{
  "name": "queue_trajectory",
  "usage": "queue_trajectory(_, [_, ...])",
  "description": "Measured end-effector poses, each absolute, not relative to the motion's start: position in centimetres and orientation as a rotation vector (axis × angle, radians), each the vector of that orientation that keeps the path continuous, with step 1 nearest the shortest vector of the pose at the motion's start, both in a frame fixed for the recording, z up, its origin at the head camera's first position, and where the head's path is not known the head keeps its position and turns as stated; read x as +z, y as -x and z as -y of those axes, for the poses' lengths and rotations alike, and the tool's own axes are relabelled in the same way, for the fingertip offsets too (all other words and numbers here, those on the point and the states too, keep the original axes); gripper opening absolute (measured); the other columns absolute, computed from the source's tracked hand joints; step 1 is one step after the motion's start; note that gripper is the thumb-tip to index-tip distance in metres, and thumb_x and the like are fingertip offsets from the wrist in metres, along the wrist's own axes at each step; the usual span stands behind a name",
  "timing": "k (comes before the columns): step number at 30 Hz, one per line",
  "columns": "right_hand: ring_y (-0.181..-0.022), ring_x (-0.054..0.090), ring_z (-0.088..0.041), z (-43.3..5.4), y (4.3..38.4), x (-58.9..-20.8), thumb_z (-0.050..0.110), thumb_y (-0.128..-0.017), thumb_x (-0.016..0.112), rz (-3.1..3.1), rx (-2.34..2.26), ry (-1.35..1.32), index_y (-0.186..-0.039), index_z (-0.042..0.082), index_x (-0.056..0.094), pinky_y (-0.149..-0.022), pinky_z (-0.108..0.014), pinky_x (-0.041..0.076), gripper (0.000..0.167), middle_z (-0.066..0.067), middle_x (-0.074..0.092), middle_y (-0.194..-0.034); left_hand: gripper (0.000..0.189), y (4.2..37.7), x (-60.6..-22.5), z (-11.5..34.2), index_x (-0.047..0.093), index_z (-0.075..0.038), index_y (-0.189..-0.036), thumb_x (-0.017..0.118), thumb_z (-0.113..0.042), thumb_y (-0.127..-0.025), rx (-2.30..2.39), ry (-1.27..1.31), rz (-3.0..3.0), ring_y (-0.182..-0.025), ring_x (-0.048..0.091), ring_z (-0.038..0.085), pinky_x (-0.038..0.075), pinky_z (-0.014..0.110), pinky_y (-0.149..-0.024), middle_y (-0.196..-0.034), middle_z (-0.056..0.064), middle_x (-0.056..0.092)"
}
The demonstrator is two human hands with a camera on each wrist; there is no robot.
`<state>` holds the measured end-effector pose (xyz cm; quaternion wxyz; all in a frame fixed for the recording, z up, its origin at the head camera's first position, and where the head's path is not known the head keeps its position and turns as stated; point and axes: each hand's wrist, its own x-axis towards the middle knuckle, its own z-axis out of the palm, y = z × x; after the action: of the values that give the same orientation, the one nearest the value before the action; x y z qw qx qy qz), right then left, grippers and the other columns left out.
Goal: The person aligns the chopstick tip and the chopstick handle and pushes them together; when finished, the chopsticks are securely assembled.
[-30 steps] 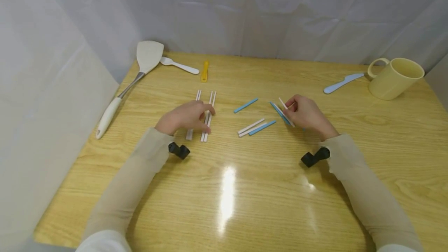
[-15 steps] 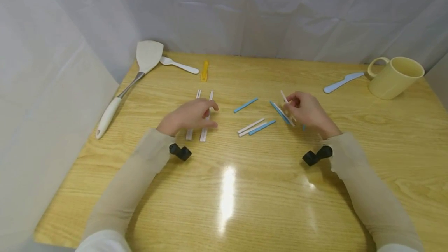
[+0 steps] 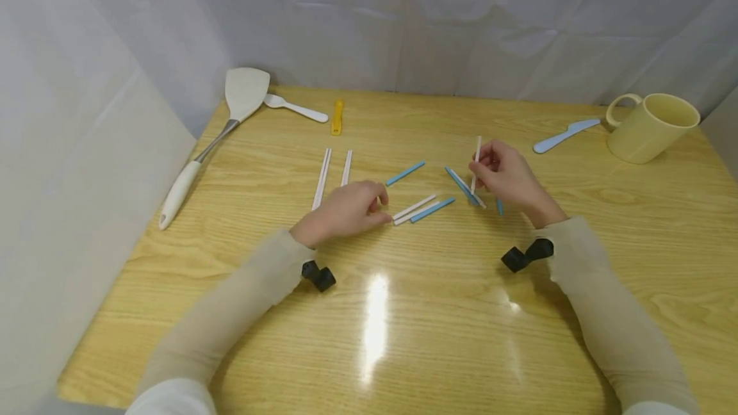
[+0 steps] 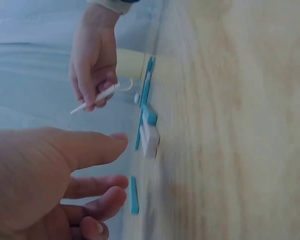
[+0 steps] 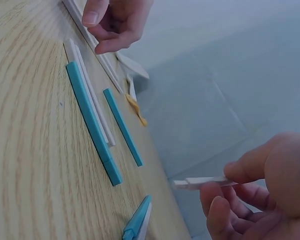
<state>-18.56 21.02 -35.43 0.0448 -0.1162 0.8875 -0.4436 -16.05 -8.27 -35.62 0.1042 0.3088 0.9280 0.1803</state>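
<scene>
My right hand [image 3: 507, 177] pinches a short white chopstick piece [image 3: 478, 148] between thumb and fingers, above the table. In the right wrist view that piece [image 5: 202, 182] has a narrower stepped end. My left hand [image 3: 348, 210] hovers with thumb and fingers apart, holding nothing. Just right of it lie short white pieces [image 3: 414, 207] beside a blue piece [image 3: 432, 210]; another blue piece [image 3: 405, 173] lies behind them. Below the right hand, a blue piece [image 3: 451, 175] overlaps a white one, near one more blue piece [image 3: 499, 207]. Long white chopsticks [image 3: 321, 179] lie left, a second set [image 3: 346, 168] partly hidden by the left hand.
A white spatula [image 3: 198, 159] lies along the table's left edge, with a white fork [image 3: 296, 109] touching or near its head. A small yellow clip-like item [image 3: 337, 118] lies at the back. Back right, a light blue knife [image 3: 565, 136] lies beside a yellow mug [image 3: 651, 130].
My left hand nudged one long white chopstick against its neighbour, then moved right toward the short pieces. My right hand rose slightly and turned its white piece more upright.
</scene>
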Motion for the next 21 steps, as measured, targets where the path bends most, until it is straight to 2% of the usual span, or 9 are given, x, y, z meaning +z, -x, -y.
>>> queue_trajectory(10, [-0.067, 0.063, -0.006, -21.1, 18.6, -35.5, 0.013, -0.099, 0.053, -2.678, -1.427, 0.394, -0.106, -0.003, 0.051, -0.064, -0.026, 0.053, 0.018, -0.017, 0.064, -0.087, 0.029, 15.2, -36.9, 6.8, 0.067, -0.002, -0.102, 0.069, -0.028, -0.09, 0.649, -0.81, -2.756, -0.072, 0.054, 0.014, 0.046, 0.026, -0.063, -0.085, 0.005, 0.061])
queue_trajectory(15, [-0.071, 0.063, -0.011, -21.2, 18.7, -35.4, 0.014, -0.1, 0.052, -2.663, -1.436, 0.402, -0.108, -0.003, 0.051, -0.066, -0.027, 0.053, 0.019, -0.017, 0.063, -0.089, 0.028, 15.0, -37.1, 6.5, 0.069, -0.001, -0.101, 0.072, -0.025, -0.087, 0.728, -0.759, -2.735, -0.073, 0.056, 0.013, 0.046, 0.025, -0.066, -0.084, 0.004, 0.063])
queue_trajectory(21, [-0.072, 0.065, -0.015, -21.2, 18.6, -35.3, 0.014, -0.099, 0.054, -2.664, -1.445, 0.4, -0.107, -0.003, 0.052, -0.067, -0.027, 0.053, 0.02, -0.019, 0.063, -0.09, 0.019, 14.9, -37.5, 6.2, 0.068, -0.004, -0.094, 0.071, -0.022, -0.088, 0.737, -0.707, -2.745, -0.07, 0.055, 0.012, 0.044, 0.022, -0.061, -0.082, 0.004, 0.062])
